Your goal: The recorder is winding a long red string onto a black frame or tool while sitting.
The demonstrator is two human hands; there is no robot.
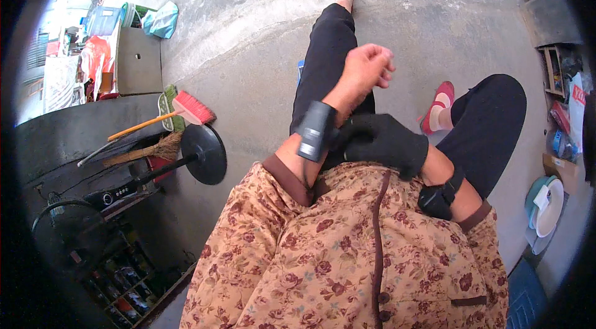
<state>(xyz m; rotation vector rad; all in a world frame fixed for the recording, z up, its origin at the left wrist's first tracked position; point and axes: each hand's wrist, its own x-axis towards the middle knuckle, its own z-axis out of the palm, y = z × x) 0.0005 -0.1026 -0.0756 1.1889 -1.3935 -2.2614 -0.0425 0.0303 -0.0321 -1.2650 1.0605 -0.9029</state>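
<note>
My bare left hand (pixel 369 68) is raised over my lap with its fingers curled in, and nothing shows in them. A black boxy device (pixel 317 131) sits on my left wrist. My right hand (pixel 390 144) wears a black glove and reaches across to the inner side of that wrist. Its fingers are bent against the left forearm beside the device; black on black hides what they pinch. Another black strapped device (pixel 439 197) is on my right wrist.
A round-based black stand fan (pixel 204 154) lies at left, near a red-bristled broom (pixel 194 108), a green brush (pixel 169 105) and a straw broom (pixel 155 150). Grey concrete floor (pixel 248 49) stretches ahead. Basins (pixel 547 208) and a cardboard box (pixel 560 172) stand at right.
</note>
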